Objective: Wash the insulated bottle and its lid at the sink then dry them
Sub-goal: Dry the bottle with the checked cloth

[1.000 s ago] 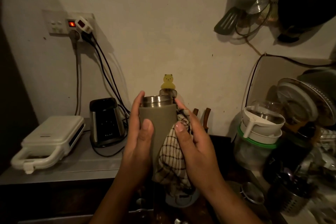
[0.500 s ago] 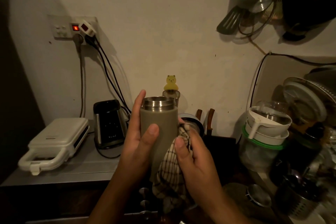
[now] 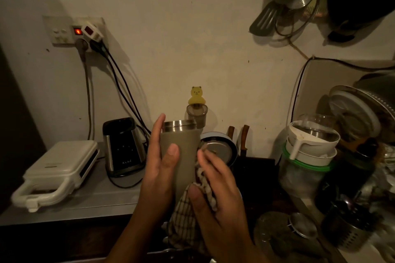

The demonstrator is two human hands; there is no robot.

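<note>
**Bottle held upright, cloth pressed to its side**

The insulated bottle point(image 3: 179, 156) stands upright in mid-air near the middle of the view, above the front edge of the counter point(image 3: 102, 197). Its steel rim is bare at 12 o'clock, with no lid on it. The left hand point(image 3: 159, 170) grasps it from 9 o'clock: the thumb lies across the olive front and the fingers reach round behind, so this grip is clenched on the bottle. The right hand point(image 3: 215, 194), at 4 o'clock of the bottle, has its grip closed on a checked cloth point(image 3: 184, 220), thumb and fingers pinching the cloth against the bottle's lower right side. The rest of the cloth hangs toward 6 o'clock.

On the counter at 9 o'clock stand a black appliance point(image 3: 123, 147) and, further out, a white sandwich maker point(image 3: 55, 171). A yellow bear point(image 3: 196, 94) sits on the wall at 12 o'clock. Stacked containers point(image 3: 310, 147) crowd 3 o'clock.
</note>
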